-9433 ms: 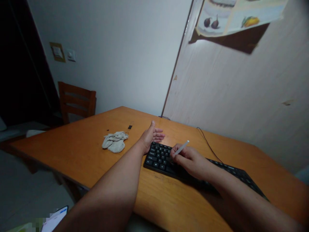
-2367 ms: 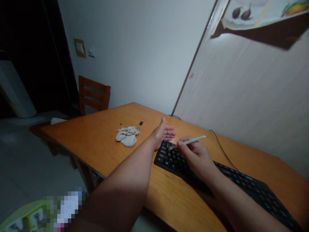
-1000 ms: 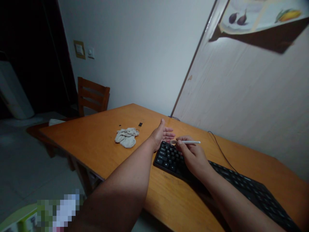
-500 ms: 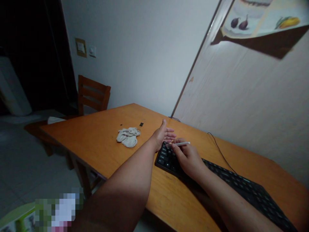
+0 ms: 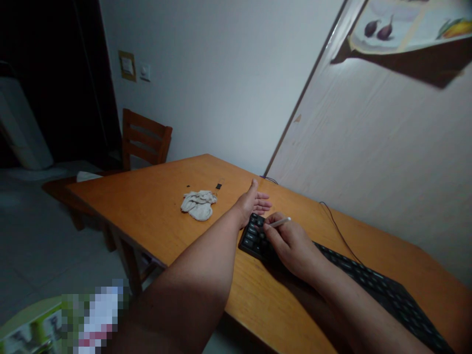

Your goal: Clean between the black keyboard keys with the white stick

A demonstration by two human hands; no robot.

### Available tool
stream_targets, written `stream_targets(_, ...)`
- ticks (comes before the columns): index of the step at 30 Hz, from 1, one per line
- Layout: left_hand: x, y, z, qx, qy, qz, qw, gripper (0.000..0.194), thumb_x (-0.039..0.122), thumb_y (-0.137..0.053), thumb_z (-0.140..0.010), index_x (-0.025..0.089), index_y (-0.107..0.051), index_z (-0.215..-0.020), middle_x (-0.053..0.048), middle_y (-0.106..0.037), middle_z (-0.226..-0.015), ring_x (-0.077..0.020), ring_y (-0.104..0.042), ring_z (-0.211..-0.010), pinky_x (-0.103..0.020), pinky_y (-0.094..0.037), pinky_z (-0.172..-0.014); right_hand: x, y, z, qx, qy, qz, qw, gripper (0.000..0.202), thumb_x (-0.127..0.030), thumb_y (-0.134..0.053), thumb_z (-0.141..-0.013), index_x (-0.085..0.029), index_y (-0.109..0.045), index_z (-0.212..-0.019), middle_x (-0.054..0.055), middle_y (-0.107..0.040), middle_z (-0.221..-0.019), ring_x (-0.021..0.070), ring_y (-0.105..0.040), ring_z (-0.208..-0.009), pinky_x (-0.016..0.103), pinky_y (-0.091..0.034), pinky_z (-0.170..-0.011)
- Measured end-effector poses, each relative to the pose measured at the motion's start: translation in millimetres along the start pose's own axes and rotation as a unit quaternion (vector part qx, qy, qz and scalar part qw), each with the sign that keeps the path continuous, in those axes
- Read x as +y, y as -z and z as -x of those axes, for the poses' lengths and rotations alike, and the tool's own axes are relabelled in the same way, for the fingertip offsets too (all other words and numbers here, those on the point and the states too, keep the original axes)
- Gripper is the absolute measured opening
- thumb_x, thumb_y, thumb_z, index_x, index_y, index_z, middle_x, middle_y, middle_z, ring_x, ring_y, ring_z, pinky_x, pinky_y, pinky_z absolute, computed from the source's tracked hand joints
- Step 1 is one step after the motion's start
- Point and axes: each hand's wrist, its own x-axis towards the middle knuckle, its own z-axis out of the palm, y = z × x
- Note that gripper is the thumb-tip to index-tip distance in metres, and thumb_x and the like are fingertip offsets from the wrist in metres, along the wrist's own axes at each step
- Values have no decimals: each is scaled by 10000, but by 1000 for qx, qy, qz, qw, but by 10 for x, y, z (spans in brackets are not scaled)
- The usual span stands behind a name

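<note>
At the lower left is a rounded, light green item with printed pictures (image 5: 35, 327), partly blurred by pixelation, so whatever lies on it cannot be made out. Above it, a brown wooden slat-back chair (image 5: 145, 140) stands by the far left side of the orange-brown wooden table (image 5: 147, 206).

On the table lies a crumpled, off-white cloth (image 5: 199, 205), with a small flat black piece (image 5: 219, 186) just beyond it. To their right, the left hand (image 5: 250, 205) is empty, fingers extended and thumb raised, beside the left end of the long black keyboard (image 5: 251, 238).

The slim white-handled tool (image 5: 280, 222) is over the keyboard's left-end keys, pinched between the thumb and fingers of the right hand (image 5: 289, 241); its working tip is too small to make out clearly. The right forearm passes over the keyboard. Behind it, a thin dark cable (image 5: 339, 230) curves across the table, and a sheet with painted fruit (image 5: 398, 29) hangs on the wall above.

Compared with the oldest frame, the right hand is nearer the keyboard's left end. Since the frame just before, the tool's handle has gone from nearly level to a steeper slant, while the left hand keeps its open pose and the cloth has not moved on the table.
</note>
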Motion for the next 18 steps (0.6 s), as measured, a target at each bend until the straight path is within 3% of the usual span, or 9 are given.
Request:
stream_targets(15, 7, -5, 29, -1, -2, 5, 1000, 875, 829, -148, -811, 128, -606, -1066, -179, -680, -1083, -269, -635, -1008, -360, -472, -886, -64, 96, 44, -28, 14, -47, 998, 218, -251, -411, -930, -203, -531, -755, 13, -608, -739, 158, -545, -670, 293, -408, -639)
stream_targets(18, -2, 4, 11, -4, -1, 5, 1000, 884, 833, -143, -808, 126, -604, -1073, -181, -678, -1088, -271, -633, -1012, -357, -472, -875, 3, 111, 43, 20, -16, -110, 994, 194, -294, -439, -918, -208, -545, -780, 5, -594, -681, 167, -551, -637, 291, -417, -606)
